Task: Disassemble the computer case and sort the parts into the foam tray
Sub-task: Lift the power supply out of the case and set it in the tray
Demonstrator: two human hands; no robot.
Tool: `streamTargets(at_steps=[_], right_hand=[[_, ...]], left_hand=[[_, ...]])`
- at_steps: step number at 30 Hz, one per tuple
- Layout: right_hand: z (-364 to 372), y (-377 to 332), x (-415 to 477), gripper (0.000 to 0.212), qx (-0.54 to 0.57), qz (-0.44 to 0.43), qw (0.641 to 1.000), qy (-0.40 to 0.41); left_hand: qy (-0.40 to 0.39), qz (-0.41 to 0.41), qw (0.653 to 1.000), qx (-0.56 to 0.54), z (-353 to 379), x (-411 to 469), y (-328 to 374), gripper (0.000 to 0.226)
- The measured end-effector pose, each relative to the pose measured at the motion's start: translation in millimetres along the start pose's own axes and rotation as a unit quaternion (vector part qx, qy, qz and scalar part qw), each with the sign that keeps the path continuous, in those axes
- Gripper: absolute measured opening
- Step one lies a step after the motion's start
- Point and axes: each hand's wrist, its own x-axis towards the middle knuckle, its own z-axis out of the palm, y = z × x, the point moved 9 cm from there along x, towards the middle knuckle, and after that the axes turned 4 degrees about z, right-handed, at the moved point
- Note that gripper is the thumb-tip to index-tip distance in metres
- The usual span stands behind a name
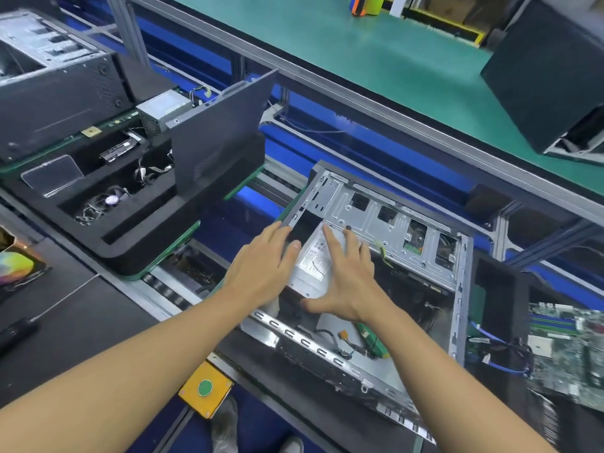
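Now noting the computer case (pixel 392 223) lying open on its side at centre right, on the near side of the green counter (pixel 327 44). Seeing a silver power supply (pixel 312 261) sitting inside the case at its left end, label facing up.

Recording the left grip (pixel 261 266) lying flat with fingers straight, fingertips reaching the case's left rim and thumb touching the power supply's left edge. Standing wide open, curling round nothing.

Recording the right grip (pixel 348 276) resting flat on the power supply's top, fingers spread and straight, thumb stretching out along the near edge. Likewise open, pinching nothing.

Logging the foam tray (pixel 157 243) standing well apart to the left, black, with several pockets:
- Finding a fan (pixel 111 200) with a tangle of wire in the near pocket.
- Finding cables (pixel 148 171) in the pocket behind it.
- Finding a flat black part (pixel 118 148) in the pocket beyond; not telling what it is.
- Seeing a clear plastic sheet (pixel 52 174) lying on the tray's left part.
- Seeing a black side panel (pixel 215 135) standing upright along the tray's right side.
- Seeing a second power supply (pixel 163 111) sitting at the far end, just beside the panel.

Also noting a motherboard (pixel 568 351) lying right of the case, and a yellow button box (pixel 205 387) sitting near the front edge.
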Motion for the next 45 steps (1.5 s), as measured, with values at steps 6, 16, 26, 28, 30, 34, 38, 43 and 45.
streamTargets(at_steps=[6,16,26,28,30,34,38,43,45], right_hand=[[4,24,-16,0.135,-0.005,0.045,0.998,0.036],[-25,25,-21,0.133,-0.253,-0.081,0.964,0.003],[-46,24,-23,0.105,-0.049,-0.009,0.994,0.1],[-56,51,-40,0.085,0.122,0.122,0.975,0.137],[-53,63,-53,0.061,0.285,0.206,0.929,0.112],[-43,38,-62,0.073,0.541,0.242,0.805,-0.007],[-72,10,-67,0.084,0.671,0.21,0.711,0.02],[-91,23,-86,0.06,0.661,0.228,0.708,0.1],[-92,28,-96,0.066,0.646,0.24,0.716,0.106]], left_hand=[[-0.047,0.126,0.966,0.222,16,-14,52,0.067],[-0.276,0.023,0.958,0.069,55,-21,58,0.136],[-0.179,0.014,0.982,0.051,11,-8,69,0.068],[-0.162,0.006,0.986,0.043,-8,-5,76,0.06],[-0.156,-0.002,0.988,0.018,-26,-3,87,0.057],[-0.127,0.002,0.992,0.007,-57,-6,116,0.06],[-0.058,0.051,0.995,0.067,-66,-24,149,0.079],[0.041,0.119,0.962,0.243,-67,-38,189,0.093],[0.028,0.133,0.965,0.223,-59,-42,195,0.093]])
